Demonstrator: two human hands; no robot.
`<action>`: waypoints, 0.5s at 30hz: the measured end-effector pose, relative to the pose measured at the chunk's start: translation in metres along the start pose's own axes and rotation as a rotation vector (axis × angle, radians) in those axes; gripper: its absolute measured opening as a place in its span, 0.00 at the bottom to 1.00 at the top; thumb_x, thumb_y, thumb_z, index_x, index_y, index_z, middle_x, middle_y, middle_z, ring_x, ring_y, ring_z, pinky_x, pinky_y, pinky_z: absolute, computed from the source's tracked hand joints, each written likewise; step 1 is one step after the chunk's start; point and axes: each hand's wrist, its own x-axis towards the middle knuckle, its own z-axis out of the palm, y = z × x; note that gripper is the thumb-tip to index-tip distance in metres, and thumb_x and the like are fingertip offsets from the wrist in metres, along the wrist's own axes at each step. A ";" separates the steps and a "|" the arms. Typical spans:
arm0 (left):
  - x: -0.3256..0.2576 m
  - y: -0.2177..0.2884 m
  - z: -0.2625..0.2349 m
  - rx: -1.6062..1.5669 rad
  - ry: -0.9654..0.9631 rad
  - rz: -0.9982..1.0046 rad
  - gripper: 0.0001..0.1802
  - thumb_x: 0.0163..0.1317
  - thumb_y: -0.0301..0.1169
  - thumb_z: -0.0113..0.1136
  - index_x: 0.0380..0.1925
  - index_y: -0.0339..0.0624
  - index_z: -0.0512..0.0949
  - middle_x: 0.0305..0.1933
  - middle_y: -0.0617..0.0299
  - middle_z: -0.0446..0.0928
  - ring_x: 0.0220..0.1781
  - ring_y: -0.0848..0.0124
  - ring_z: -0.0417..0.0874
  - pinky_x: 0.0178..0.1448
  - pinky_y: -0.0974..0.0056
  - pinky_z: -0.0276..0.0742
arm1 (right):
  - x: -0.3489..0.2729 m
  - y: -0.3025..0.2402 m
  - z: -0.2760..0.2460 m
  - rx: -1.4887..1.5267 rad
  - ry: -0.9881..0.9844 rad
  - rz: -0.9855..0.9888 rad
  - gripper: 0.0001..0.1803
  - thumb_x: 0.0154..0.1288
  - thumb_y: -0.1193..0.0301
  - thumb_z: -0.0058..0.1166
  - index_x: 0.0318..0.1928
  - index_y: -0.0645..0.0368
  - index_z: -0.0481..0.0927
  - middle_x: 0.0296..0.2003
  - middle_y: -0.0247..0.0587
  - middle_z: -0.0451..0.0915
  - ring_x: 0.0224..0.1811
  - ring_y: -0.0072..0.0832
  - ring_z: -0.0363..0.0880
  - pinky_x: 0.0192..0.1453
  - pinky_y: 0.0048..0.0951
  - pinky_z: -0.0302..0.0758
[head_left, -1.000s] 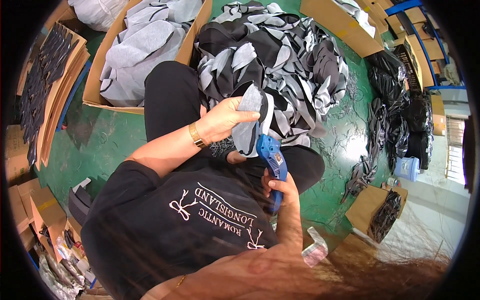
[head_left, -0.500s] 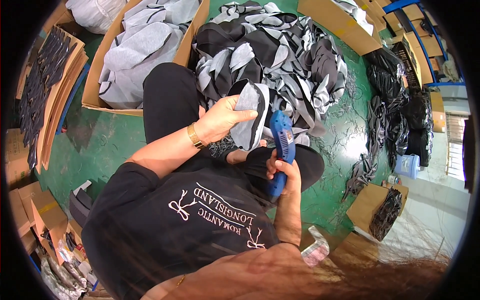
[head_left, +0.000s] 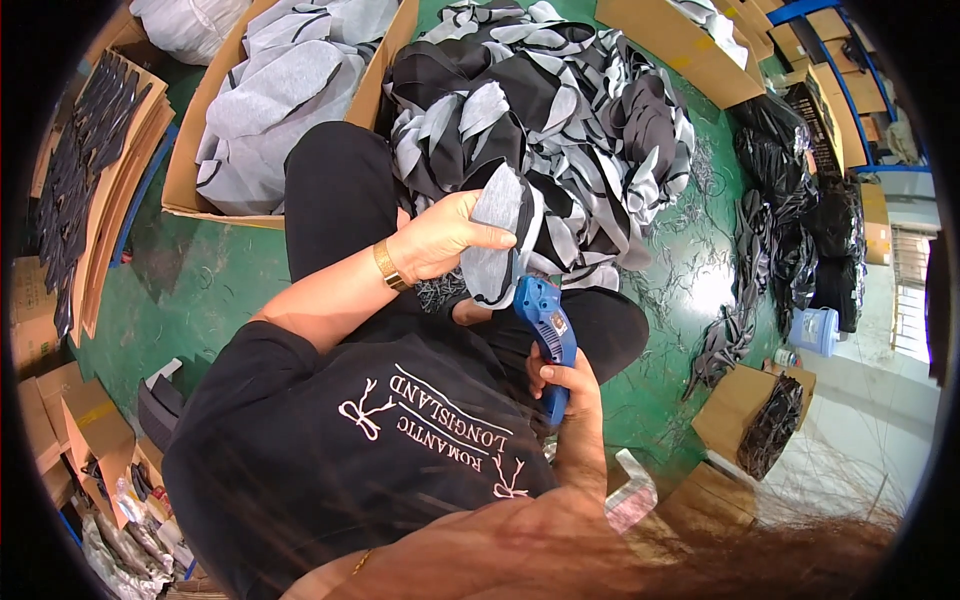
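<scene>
My left hand (head_left: 445, 238) pinches a grey fabric piece with black edging (head_left: 493, 225) between thumb and fingers, holding it up in front of my lap. In my right hand (head_left: 566, 383) is a pair of blue electric scissors (head_left: 548, 318), gripped by the handle. The narrow tip of the scissors points up and left and meets the lower right edge of the fabric. What the blade does at that edge is too small to tell. Just beyond lies a big heap of grey and black fabric pieces (head_left: 540, 120).
A cardboard box (head_left: 180, 185) of grey fabric pieces stands left of the heap, and another cardboard box (head_left: 690, 55) is at the far right. Dark trimmings (head_left: 690, 260) litter the green floor. Black plastic bags (head_left: 775, 150) and a pale blue jug (head_left: 815, 332) sit to the right.
My right hand has drawn the electric scissors down and toward me, and their tip now sits at the fabric's lower right edge. The fabric has turned slightly in my left hand.
</scene>
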 end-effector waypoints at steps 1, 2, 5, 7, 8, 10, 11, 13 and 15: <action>0.000 0.001 0.001 -0.012 -0.018 -0.004 0.17 0.53 0.19 0.64 0.45 0.37 0.76 0.42 0.63 0.80 0.42 0.75 0.81 0.51 0.68 0.75 | 0.000 0.000 0.001 0.000 -0.002 0.001 0.21 0.42 0.72 0.63 0.39 0.68 0.74 0.21 0.39 0.72 0.20 0.27 0.71 0.24 0.26 0.71; -0.001 0.001 0.001 -0.024 -0.036 -0.008 0.17 0.53 0.19 0.63 0.45 0.37 0.76 0.42 0.63 0.80 0.43 0.75 0.81 0.51 0.68 0.75 | 0.000 0.001 0.002 -0.029 0.001 0.002 0.22 0.42 0.70 0.63 0.39 0.67 0.73 0.20 0.38 0.70 0.20 0.26 0.69 0.22 0.25 0.69; -0.002 0.001 0.002 -0.006 -0.039 -0.006 0.17 0.53 0.18 0.63 0.45 0.37 0.76 0.43 0.63 0.80 0.43 0.75 0.80 0.51 0.68 0.75 | 0.002 0.001 0.002 -0.019 -0.011 -0.011 0.22 0.42 0.70 0.63 0.39 0.67 0.73 0.20 0.38 0.70 0.20 0.26 0.69 0.22 0.25 0.69; -0.003 0.000 0.003 -0.009 -0.032 -0.010 0.17 0.54 0.18 0.63 0.45 0.37 0.76 0.43 0.63 0.80 0.43 0.75 0.80 0.51 0.68 0.75 | 0.003 0.002 0.002 0.021 -0.026 -0.026 0.21 0.42 0.73 0.63 0.39 0.68 0.74 0.21 0.39 0.72 0.20 0.26 0.71 0.24 0.26 0.71; -0.004 0.000 0.003 -0.012 -0.025 -0.014 0.17 0.54 0.18 0.63 0.45 0.37 0.75 0.43 0.63 0.80 0.43 0.75 0.80 0.52 0.68 0.75 | 0.004 0.002 0.001 0.019 -0.020 -0.026 0.21 0.42 0.72 0.63 0.39 0.68 0.73 0.21 0.39 0.72 0.20 0.27 0.71 0.24 0.26 0.71; -0.003 -0.001 0.002 -0.006 -0.029 -0.015 0.18 0.54 0.18 0.63 0.46 0.37 0.75 0.43 0.63 0.80 0.43 0.75 0.80 0.52 0.68 0.75 | 0.006 0.004 0.001 0.017 -0.014 -0.027 0.21 0.43 0.72 0.63 0.39 0.68 0.73 0.21 0.39 0.72 0.20 0.27 0.71 0.24 0.26 0.71; -0.003 -0.002 0.002 -0.001 -0.032 -0.015 0.18 0.54 0.18 0.63 0.46 0.37 0.75 0.42 0.64 0.80 0.43 0.75 0.80 0.52 0.68 0.75 | 0.008 0.005 0.001 0.022 -0.025 -0.039 0.21 0.43 0.72 0.62 0.39 0.67 0.73 0.21 0.39 0.72 0.20 0.27 0.71 0.23 0.26 0.71; -0.003 -0.003 0.003 0.013 -0.037 -0.003 0.18 0.54 0.18 0.63 0.46 0.38 0.75 0.42 0.63 0.80 0.43 0.74 0.81 0.51 0.67 0.76 | 0.013 0.006 0.003 0.027 -0.036 -0.052 0.21 0.44 0.72 0.62 0.39 0.67 0.73 0.21 0.39 0.72 0.21 0.27 0.71 0.23 0.26 0.71; -0.005 -0.004 0.005 0.027 -0.042 0.009 0.18 0.54 0.18 0.62 0.47 0.38 0.75 0.42 0.63 0.80 0.43 0.74 0.81 0.51 0.67 0.76 | 0.021 0.002 0.007 0.107 -0.019 -0.130 0.21 0.45 0.71 0.61 0.40 0.67 0.72 0.21 0.38 0.71 0.21 0.26 0.70 0.24 0.26 0.71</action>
